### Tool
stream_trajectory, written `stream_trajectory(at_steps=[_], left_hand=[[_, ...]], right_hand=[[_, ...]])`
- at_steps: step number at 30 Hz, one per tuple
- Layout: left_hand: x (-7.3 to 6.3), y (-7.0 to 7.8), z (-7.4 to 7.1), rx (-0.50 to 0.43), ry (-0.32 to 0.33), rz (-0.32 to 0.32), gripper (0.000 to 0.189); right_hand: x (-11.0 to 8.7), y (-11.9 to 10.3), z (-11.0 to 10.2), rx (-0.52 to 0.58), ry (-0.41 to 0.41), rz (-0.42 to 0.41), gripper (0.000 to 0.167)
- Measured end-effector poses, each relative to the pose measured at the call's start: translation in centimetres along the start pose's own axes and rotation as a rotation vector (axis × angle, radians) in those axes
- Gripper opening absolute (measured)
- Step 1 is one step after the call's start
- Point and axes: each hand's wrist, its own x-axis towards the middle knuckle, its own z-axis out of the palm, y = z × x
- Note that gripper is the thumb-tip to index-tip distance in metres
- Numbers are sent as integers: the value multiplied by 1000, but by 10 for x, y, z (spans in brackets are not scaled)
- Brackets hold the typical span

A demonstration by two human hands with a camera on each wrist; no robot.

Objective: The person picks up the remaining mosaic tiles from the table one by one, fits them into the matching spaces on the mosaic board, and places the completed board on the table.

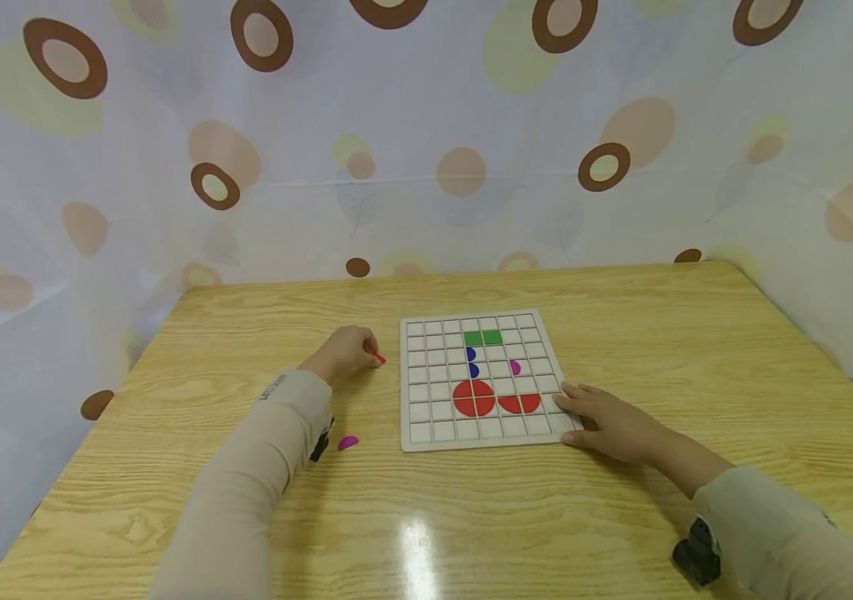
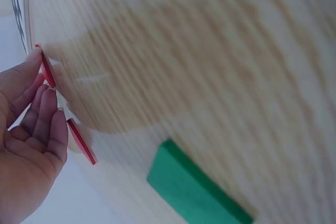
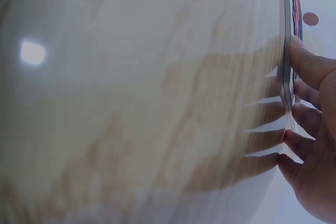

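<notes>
My left hand [image 1: 343,352] pinches a small flat red piece [image 1: 378,357] between thumb and fingers, just left of a white grid board [image 1: 420,434]. In the left wrist view, the red piece [image 2: 48,70] stands on edge at the fingertips, near the tabletop. My right hand [image 1: 614,425] rests at the board's near right corner, fingers along the right side and thumb at the near edge. On the board lie two green squares [image 1: 482,337], two blue half-rounds [image 1: 473,363], a magenta half-round [image 1: 515,367], a red circle [image 1: 474,398] and a red half circle [image 1: 519,403].
A loose magenta half-round [image 1: 348,442] lies on the wooden table [image 1: 501,517] beside the left forearm. The left wrist view also shows another red piece [image 2: 82,142] and a green block [image 2: 194,184] on the table. A patterned curtain [image 1: 426,225] stands behind.
</notes>
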Motion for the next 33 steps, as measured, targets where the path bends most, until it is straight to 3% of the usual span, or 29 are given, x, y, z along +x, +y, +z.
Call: stream_trajectory(at_steps=[17, 29, 33], left_hand=[[-1, -1, 2, -82, 52, -42, 15], [-2, -2, 0, -130, 86, 10, 4], [-4, 0, 0, -169, 91, 29, 9]], right_hand=[[0, -1, 1, 3, 2, -10, 65], [2, 1, 0, -15, -3, -9, 64], [2, 1, 0, -12, -9, 6, 64]])
